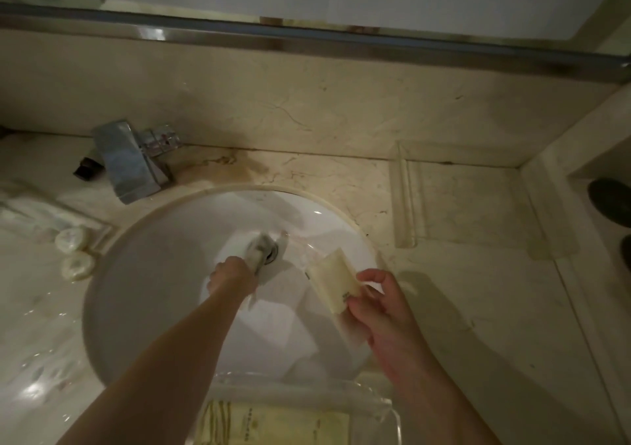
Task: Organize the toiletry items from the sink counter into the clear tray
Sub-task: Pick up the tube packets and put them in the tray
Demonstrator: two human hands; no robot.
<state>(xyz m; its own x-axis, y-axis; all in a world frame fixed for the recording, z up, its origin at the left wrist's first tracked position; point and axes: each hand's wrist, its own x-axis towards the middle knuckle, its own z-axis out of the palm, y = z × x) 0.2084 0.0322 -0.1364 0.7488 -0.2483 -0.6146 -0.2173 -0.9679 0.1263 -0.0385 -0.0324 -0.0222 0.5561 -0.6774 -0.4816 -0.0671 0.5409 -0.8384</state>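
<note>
You held things over the sink (143, 291).
Your left hand (232, 275) gripped a blurry item (257, 248); your right hand (382, 302) pinched a packet (336, 279) mid-frame.

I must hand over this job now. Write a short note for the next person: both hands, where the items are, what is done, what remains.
Left hand: reaching into the sink, grip closed on a small blurred item near the drain.
Right hand: holding a pale flat packet over the basin.
Clear tray: at the near edge, already holds a yellowish packet.
Left to do: two round soaps lie on the counter left of the sink; both held items must go into the tray.
</note>
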